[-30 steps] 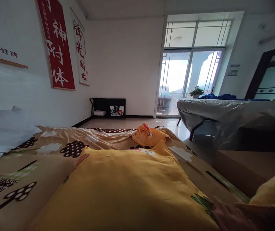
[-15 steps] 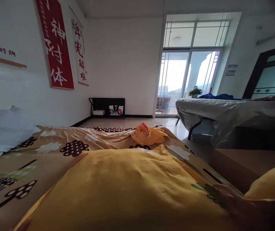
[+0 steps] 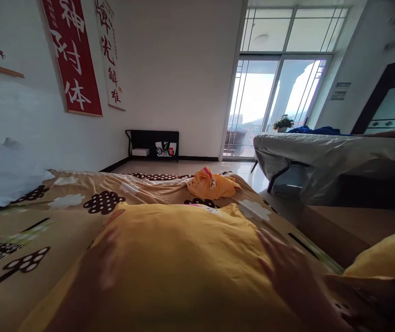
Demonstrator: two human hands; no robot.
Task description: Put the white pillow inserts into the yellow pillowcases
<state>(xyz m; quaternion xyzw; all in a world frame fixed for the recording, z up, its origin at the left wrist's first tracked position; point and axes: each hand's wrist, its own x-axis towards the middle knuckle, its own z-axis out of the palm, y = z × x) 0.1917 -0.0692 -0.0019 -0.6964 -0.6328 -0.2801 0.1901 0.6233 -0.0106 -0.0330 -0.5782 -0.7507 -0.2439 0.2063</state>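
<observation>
Yellow pillow (image 3: 183,258): It lay on the patterned sheet (image 3: 67,221) of the bed, filling the near middle, between the two hands.
Left hand (image 3: 103,260): It was blurred at the pillow's left side; whether its fingers were spread or pinching could not be told.
Right hand (image 3: 283,260): It was at the pillow's right edge, thumb and fingers apart, with nothing visibly gripped.
Done, by the look of it: The pillow seemed plump and laid out, its far corners showing.
Left, as a judgement: Soft creases crossed its right half, so the surface did not seem fully even; its near edge was hidden.
Orange cloth (image 3: 214,184): It lay bunched beyond the pillow, apart from both hands.
Far right: A yellow plump item (image 3: 387,256) showed near a cardboard box (image 3: 342,221).
</observation>
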